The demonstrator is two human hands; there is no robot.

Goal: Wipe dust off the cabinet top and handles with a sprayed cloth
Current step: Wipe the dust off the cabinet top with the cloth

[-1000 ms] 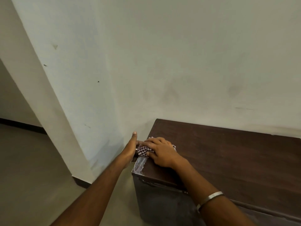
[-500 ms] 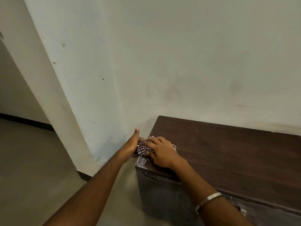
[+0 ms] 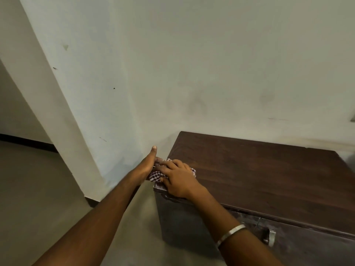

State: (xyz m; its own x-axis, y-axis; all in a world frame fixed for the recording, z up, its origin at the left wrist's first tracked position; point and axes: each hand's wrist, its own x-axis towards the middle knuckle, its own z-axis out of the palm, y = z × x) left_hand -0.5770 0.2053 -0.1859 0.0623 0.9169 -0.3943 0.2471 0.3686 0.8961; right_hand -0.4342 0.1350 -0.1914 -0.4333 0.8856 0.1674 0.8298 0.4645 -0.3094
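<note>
Both my hands meet at the corner: right hand (image 3: 177,180) presses the checked cloth (image 3: 156,176) flat on the dark wooden cabinet top (image 3: 259,169), left hand (image 3: 147,166) open alongside, thumb up.

two bare arms, one silver bangle

both forearms are bare all the way to the bottom edge of the view, with no sleeve showing on either. the left hand (image 3: 147,166) carries no ring or band that i can see, and its thumbnail is short and pale. the right hand (image 3: 177,181) likewise shows no rings. on the right forearm sits a thin, plain bangle (image 3: 229,236), silver-coloured and smooth, catching a little light along its flat outer face. no watch and no gloves.
</note>
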